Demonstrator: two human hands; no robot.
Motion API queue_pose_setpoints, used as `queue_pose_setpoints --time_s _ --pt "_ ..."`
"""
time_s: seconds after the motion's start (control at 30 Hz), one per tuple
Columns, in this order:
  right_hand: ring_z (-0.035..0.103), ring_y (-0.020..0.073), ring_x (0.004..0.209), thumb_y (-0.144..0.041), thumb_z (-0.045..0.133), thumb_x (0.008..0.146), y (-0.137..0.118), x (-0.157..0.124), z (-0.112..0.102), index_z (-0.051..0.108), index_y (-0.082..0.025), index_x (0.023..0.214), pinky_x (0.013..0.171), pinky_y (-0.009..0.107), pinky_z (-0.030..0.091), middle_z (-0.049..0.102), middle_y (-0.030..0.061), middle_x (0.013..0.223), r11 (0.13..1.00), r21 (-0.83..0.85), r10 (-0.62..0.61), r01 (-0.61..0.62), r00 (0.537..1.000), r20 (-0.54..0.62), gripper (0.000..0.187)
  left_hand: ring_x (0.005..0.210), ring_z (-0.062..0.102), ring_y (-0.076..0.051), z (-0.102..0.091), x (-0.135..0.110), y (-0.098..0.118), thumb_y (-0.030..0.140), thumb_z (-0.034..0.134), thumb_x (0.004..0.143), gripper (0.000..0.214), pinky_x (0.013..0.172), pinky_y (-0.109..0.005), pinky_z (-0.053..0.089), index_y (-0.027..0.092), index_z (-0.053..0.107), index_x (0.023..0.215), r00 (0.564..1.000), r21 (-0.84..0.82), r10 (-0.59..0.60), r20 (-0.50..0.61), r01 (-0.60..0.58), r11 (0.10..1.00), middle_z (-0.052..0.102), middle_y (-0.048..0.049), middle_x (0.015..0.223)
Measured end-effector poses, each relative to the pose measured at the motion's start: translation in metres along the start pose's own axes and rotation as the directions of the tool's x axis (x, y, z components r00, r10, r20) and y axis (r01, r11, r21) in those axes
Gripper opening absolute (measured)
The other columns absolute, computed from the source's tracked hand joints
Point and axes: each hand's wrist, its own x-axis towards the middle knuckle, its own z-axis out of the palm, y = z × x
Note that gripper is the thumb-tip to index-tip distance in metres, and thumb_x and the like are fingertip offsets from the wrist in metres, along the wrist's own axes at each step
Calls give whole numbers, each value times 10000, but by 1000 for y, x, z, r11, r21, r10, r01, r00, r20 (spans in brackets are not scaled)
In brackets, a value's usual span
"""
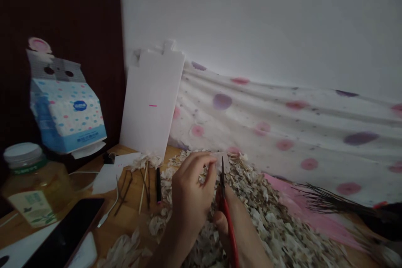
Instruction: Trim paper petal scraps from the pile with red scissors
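Note:
My left hand is raised over a heap of pale paper petals, its fingers pinched on a small white paper piece. My right hand sits just below and to the right of it, closed round red-handled scissors. The dark blades point up and meet the lower edge of the paper piece. Much of my right hand is hidden behind the scissors and my left hand.
A white foam board leans on the wall. At left stand a dotted tissue box, a jar of yellow liquid and a black phone. Thin sticks and a black pen lie on the wooden table. Dotted cloth and dark wires lie right.

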Motion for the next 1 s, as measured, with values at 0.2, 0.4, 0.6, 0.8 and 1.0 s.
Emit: queue_pose_setpoints --time_s 0.2,0.4,0.6,0.8,1.0 --pt "519 203 580 -846 256 868 -4 -1 -2 534 -199 963 573 278 407 582 22 672 1000 7 21 -21 1000 -3 711 780 707 -136 -2 1 1 50 595 836 159 750 -212 551 182 684 824 999 2 -54 -3 54 999 743 -24 817" --pt "479 175 579 -921 217 796 0 -1 0 475 -205 834 518 268 320 568 12 675 999 7 40 -41 998 38 762 783 702 -132 -5 0 -2 96 605 856 126 744 -209 539 197 681 857 992 11 -124 -1 124 992 744 -8 832" --pt "407 151 537 -957 260 738 -6 7 -2 396 -227 719 497 261 255 489 -17 599 995 -13 98 -97 994 46 743 772 703 -131 -6 -3 -7 139 601 876 95 734 -225 544 207 666 896 983 32 -183 -14 183 983 747 2 846" --pt "350 140 533 -921 407 690 -25 15 -14 356 -246 635 507 259 244 444 -26 550 972 -48 236 -232 965 117 679 783 718 -143 -7 -2 -12 216 640 876 39 718 -234 568 218 628 913 951 -26 -310 -18 309 951 740 2 844" --pt "375 153 553 -803 499 721 -23 18 -22 313 -256 626 528 259 247 432 -26 556 959 -141 264 -247 957 120 585 808 733 -145 -11 2 -13 245 677 861 103 729 -223 583 205 636 946 924 -106 -383 1 381 919 762 -17 880"
